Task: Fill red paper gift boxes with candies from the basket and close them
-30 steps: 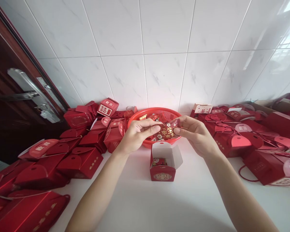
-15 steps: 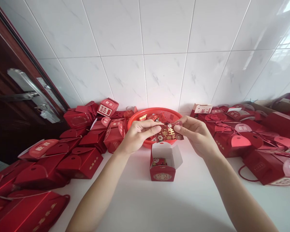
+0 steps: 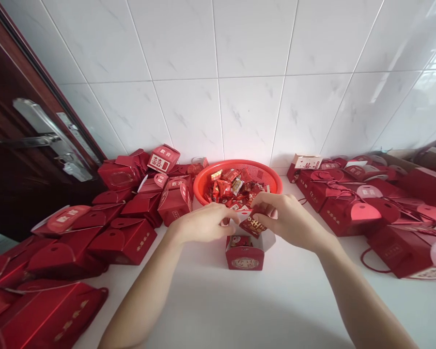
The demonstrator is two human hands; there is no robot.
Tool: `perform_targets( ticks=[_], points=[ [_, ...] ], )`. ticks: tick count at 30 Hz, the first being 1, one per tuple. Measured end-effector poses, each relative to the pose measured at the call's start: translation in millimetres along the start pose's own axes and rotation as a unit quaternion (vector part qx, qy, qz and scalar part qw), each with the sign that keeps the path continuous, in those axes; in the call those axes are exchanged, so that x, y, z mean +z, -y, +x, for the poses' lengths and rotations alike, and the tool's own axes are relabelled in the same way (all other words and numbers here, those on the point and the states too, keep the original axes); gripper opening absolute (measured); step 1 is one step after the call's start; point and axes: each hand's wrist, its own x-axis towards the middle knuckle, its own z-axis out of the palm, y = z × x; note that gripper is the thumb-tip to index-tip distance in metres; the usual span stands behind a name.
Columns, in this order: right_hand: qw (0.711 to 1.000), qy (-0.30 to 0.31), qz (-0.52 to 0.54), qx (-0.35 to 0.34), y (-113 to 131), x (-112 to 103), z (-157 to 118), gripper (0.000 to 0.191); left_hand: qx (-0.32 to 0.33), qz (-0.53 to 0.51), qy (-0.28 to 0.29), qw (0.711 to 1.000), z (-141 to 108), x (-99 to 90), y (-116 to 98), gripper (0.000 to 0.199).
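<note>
A small red box (image 3: pixel 244 258) with a white inside stands open on the white table, a wrapped piece (image 3: pixel 240 240) lying in it. Just above its opening, my right hand (image 3: pixel 281 215) pinches a dark red packet (image 3: pixel 253 224) with gold characters, which hangs tilted. My left hand (image 3: pixel 207 222) is at the box's upper left, its fingers curled near the raised back flap; whether they grip the flap is unclear. Behind both hands sits a red plastic basket (image 3: pixel 199 186) holding several wrapped sweets (image 3: pixel 224 188).
Several red gift boxes (image 3: pixel 122 241) crowd the left side. More boxes with cords (image 3: pixel 349 213) stand at the right. A tiled wall (image 3: pixel 250 116) rises behind the basket, and a dark door (image 3: pixel 18 131) is at the far left.
The packet, earlier held between both hands, has moved down toward the box in my right hand. My left hand has let go of it and moved lower. More of the basket's contents show.
</note>
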Motion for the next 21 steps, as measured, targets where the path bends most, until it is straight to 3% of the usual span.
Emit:
perform_targets(
  ticks=[4,10,21],
  points=[
    [0.997,0.023,-0.077,0.007,5,0,-3,0.019,-0.024,0.017,-0.019,0.999,-4,1.7,-3,0.043],
    [0.989,0.055,-0.141,-0.004,12,-5,-12,0.017,0.016,0.002,-0.051,0.999,-10,3.5,-6,0.040],
    [0.975,0.155,-0.144,0.062,19,22,-13,0.022,-0.032,0.049,0.006,0.998,-6,0.0,-9,0.042]
  ],
)
